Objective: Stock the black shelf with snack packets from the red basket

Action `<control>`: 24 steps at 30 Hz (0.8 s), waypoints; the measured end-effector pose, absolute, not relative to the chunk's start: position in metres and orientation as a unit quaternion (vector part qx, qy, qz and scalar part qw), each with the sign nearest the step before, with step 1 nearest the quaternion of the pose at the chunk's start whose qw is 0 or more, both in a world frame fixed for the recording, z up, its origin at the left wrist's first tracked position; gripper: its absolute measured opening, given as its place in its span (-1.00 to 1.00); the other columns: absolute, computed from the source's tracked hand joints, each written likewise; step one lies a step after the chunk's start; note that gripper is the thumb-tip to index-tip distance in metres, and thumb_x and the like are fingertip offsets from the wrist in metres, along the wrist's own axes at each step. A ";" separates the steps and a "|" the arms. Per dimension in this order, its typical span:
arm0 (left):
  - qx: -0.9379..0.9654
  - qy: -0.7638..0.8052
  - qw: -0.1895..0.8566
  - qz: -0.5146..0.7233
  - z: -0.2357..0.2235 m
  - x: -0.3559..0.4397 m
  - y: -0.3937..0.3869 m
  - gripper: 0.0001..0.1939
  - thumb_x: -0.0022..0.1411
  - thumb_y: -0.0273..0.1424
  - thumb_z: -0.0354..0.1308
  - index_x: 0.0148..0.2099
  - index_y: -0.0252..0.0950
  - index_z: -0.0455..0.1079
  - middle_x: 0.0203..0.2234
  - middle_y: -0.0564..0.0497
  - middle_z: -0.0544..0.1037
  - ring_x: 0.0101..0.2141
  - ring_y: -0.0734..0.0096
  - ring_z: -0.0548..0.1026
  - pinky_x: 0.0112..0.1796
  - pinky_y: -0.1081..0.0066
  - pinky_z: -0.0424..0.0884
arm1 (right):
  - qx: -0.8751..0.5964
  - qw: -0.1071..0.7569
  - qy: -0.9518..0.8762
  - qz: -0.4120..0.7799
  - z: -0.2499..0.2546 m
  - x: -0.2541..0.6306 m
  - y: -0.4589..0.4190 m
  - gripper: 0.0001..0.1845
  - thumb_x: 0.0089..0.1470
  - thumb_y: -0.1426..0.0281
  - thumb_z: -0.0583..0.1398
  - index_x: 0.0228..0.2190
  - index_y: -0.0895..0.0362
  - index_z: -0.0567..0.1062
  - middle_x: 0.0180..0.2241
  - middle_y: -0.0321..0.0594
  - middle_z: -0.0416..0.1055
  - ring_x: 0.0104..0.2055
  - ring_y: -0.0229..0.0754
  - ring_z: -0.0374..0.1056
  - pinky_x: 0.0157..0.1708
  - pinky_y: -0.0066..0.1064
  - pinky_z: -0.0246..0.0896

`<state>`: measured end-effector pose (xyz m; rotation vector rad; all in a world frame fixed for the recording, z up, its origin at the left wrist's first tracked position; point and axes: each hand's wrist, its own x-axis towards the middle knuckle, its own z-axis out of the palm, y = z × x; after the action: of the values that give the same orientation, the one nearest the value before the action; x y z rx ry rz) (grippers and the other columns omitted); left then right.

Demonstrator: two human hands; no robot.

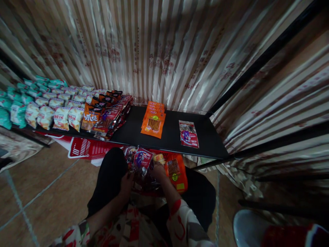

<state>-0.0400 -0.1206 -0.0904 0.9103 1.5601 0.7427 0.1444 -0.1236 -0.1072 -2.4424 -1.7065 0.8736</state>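
My right hand (pixel 158 172) is closed at the right edge of a red and purple snack packet (pixel 143 159) above my lap. On the left, my left hand (pixel 126 184) has its fingers curled at the edge of the dark red packets; shadow hides exactly what they grip. Beside my right hand lies a large orange snack packet (pixel 173 168) showing brown sticks. These packets seem to rest in a red basket between my knees. Up on the black shelf (pixel 172 133) are a short overlapping row of orange packets (pixel 153 125) and a single red and purple packet (pixel 189 134).
Dark red packets (pixel 110 118), orange and black packets (pixel 90 117), white packets (pixel 61 118) and teal packets (pixel 17 113) fill the shelf's left side. A red basket (pixel 89 148) stands below. Black frame bars (pixel 257 65) and a striped curtain (pixel 164 51) enclose the shelf.
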 end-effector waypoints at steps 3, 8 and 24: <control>0.380 0.656 0.571 0.315 -0.092 -0.040 -0.121 -0.62 -0.24 -0.09 0.19 -0.50 -0.34 0.40 -0.62 0.01 0.46 -0.51 0.35 0.42 -0.46 0.42 0.32 | -0.779 0.016 -0.556 0.290 -0.107 0.143 -0.124 -0.45 -0.03 0.22 0.14 -0.01 0.23 0.36 0.03 0.07 0.30 0.08 0.02 0.19 0.02 -0.26 0.02; 0.371 0.642 0.590 0.319 -0.096 -0.042 -0.124 -0.55 -0.26 -0.03 0.14 -0.46 -0.34 0.40 -0.60 0.03 0.45 -0.53 0.39 0.40 -0.49 0.43 0.30 | -0.752 0.006 -0.572 0.328 -0.110 0.141 -0.128 -0.65 -0.01 0.23 0.13 -0.21 0.13 0.50 -0.21 -0.07 0.49 -0.14 -0.09 0.38 -0.20 -0.40 0.16; 0.374 0.646 0.582 0.324 -0.099 -0.040 -0.122 -0.62 -0.24 -0.11 0.19 -0.47 -0.35 0.44 -0.55 -0.03 0.52 -0.45 0.31 0.46 -0.40 0.41 0.34 | -0.764 -0.017 -0.576 0.290 -0.107 0.147 -0.127 -0.37 -0.22 0.26 0.27 -0.03 0.13 0.38 -0.13 0.01 0.43 -0.06 0.01 0.32 -0.06 -0.24 0.09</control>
<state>-0.0398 -0.1221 -0.0993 0.8730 1.5086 0.7567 0.1470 -0.1273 -0.1065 -2.4265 -1.8300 0.9213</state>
